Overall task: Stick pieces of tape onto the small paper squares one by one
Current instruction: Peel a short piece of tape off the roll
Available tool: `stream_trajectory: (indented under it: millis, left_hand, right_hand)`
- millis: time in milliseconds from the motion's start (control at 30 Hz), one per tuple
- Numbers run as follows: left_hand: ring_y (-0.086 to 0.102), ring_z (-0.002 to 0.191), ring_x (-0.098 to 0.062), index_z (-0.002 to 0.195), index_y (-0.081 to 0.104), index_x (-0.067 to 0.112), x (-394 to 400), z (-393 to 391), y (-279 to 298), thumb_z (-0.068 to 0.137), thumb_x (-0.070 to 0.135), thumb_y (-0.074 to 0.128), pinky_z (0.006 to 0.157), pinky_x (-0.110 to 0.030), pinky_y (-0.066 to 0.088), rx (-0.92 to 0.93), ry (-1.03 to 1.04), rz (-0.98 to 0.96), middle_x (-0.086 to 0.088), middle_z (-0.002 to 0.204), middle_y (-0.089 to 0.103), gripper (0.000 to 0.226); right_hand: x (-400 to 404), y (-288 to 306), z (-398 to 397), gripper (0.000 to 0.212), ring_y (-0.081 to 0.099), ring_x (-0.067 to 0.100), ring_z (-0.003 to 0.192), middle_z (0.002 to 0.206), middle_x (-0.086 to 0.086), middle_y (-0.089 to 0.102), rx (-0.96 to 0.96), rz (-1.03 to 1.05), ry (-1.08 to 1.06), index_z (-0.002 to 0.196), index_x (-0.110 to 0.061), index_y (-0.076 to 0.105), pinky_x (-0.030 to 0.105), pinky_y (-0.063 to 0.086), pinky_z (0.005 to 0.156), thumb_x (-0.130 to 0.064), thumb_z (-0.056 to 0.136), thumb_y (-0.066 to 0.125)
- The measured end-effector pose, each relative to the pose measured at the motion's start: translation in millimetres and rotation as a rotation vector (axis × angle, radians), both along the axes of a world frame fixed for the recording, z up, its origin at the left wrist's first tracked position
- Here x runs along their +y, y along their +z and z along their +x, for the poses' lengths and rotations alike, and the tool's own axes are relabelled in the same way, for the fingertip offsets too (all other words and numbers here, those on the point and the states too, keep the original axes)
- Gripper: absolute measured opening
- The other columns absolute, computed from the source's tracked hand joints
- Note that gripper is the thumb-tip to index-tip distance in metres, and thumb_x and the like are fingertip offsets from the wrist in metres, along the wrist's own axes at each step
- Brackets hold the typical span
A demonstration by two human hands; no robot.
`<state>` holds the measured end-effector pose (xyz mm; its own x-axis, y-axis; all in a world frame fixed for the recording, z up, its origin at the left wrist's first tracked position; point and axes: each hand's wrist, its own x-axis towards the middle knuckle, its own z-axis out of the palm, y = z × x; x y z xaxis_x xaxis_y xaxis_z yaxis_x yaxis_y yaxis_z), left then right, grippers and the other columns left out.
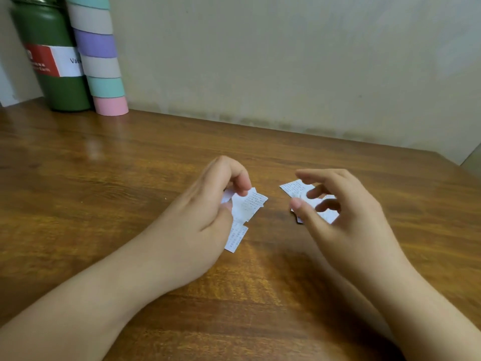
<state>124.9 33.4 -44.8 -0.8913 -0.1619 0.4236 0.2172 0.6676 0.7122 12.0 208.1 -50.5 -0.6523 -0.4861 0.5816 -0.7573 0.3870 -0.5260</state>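
My left hand (208, 204) pinches a small white printed paper square (250, 204) between thumb and forefinger, just above the wooden table (104, 178). Another printed piece (237, 237) lies flat under that hand's edge. To the right, a few more paper squares (292, 189) lie on the table, partly hidden by my right hand (335, 209). That hand hovers over them with fingers loosely curled and thumb and forefinger apart, and I see nothing in it. No piece of tape can be made out on either hand.
A stack of coloured tape rolls (100, 63) stands at the back left against the wall, next to a dark green bottle (49, 53) with a red and white label. The table's right edge (463, 173) runs close to the right hand.
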Motion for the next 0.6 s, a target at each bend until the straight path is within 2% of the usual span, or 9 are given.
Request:
stream_trajectory:
  millis: [67,100,133,167,200,300,400,500,600]
  left_hand:
    - [0.055,0.087,0.000,0.095,0.043,0.035,2.0,1.1,0.5,0.091,0.002,0.040,0.076,-0.011,0.042,0.019,-0.087,0.136,0.024,0.090,0.051,0.033]
    - [0.057,0.087,-0.013,0.097,0.043,0.035,2.5,1.0,0.6,0.090,0.007,0.041,0.079,-0.030,0.049,0.017,-0.133,0.182,0.018,0.091,0.052,0.029]
    - [0.056,0.087,-0.029,0.098,0.042,0.033,3.7,1.9,0.9,0.087,0.010,0.041,0.078,-0.049,0.050,0.010,-0.174,0.220,0.012,0.092,0.052,0.027]
    - [0.053,0.088,-0.042,0.099,0.042,0.032,5.0,2.8,1.3,0.085,0.010,0.041,0.076,-0.058,0.047,0.004,-0.209,0.250,0.007,0.091,0.052,0.026]
    - [0.051,0.086,-0.045,0.099,0.041,0.031,6.3,3.3,1.1,0.083,0.009,0.042,0.074,-0.061,0.044,-0.001,-0.237,0.273,0.002,0.090,0.051,0.027]
    - [0.045,0.073,-0.046,0.097,0.040,0.037,9.7,2.1,-0.4,0.079,0.008,0.046,0.067,-0.060,0.042,-0.010,-0.255,0.328,-0.015,0.089,0.042,0.034]
    - [0.047,0.070,-0.044,0.098,0.040,0.040,9.4,-1.0,-2.2,0.072,0.031,0.053,0.070,-0.057,0.043,-0.046,-0.199,0.349,-0.023,0.078,0.047,0.031]
    - [0.056,0.075,-0.033,0.089,0.052,0.039,7.3,-3.2,-1.6,0.069,0.048,0.053,0.074,-0.043,0.047,-0.053,-0.192,0.347,-0.009,0.072,0.060,0.022]
    - [0.060,0.075,-0.012,0.080,0.063,0.030,7.1,-4.3,-1.1,0.077,0.048,0.050,0.070,-0.019,0.046,-0.049,-0.188,0.247,0.010,0.075,0.066,0.022]
  right_hand:
    - [-9.9,-2.8,13.0,0.032,0.054,0.002,0.096,0.111,-0.014,0.054,0.067,-0.008,0.150,0.120,-0.026,0.058,0.010,0.042,0.077,-0.023,0.088,0.062]
    - [-13.4,-4.4,16.2,0.036,0.054,0.002,0.096,0.113,-0.011,0.053,0.081,-0.004,0.200,0.123,-0.024,0.057,0.009,0.041,0.077,-0.018,0.088,0.061]
    - [-16.3,-5.8,18.0,0.038,0.053,0.001,0.096,0.115,-0.009,0.052,0.091,0.003,0.233,0.124,-0.022,0.057,0.008,0.040,0.077,-0.013,0.088,0.061]
    - [-18.2,-6.8,18.6,0.038,0.053,0.001,0.094,0.115,-0.008,0.052,0.104,0.004,0.248,0.124,-0.021,0.058,0.008,0.040,0.076,-0.009,0.088,0.062]
    - [-19.4,-7.2,18.8,0.035,0.053,0.001,0.092,0.113,-0.008,0.052,0.112,-0.003,0.250,0.120,-0.020,0.060,0.008,0.040,0.075,-0.007,0.087,0.062]
    - [-19.7,-6.0,17.8,0.021,0.056,0.003,0.084,0.102,-0.008,0.057,0.132,-0.064,0.235,0.104,-0.016,0.066,0.011,0.044,0.071,-0.006,0.086,0.064]
    - [-17.7,-4.0,15.9,0.017,0.056,0.003,0.080,0.099,-0.005,0.056,0.169,-0.118,0.191,0.099,-0.015,0.069,0.011,0.044,0.072,-0.008,0.083,0.065]
    - [-15.1,-2.4,14.9,0.019,0.055,0.003,0.080,0.097,-0.006,0.051,0.180,-0.145,0.142,0.100,-0.018,0.071,0.010,0.044,0.073,-0.012,0.083,0.066]
    - [-14.5,-2.3,14.6,0.022,0.054,-0.002,0.084,0.093,-0.005,0.053,0.229,-0.150,0.111,0.102,-0.018,0.071,0.007,0.042,0.074,-0.011,0.082,0.066]
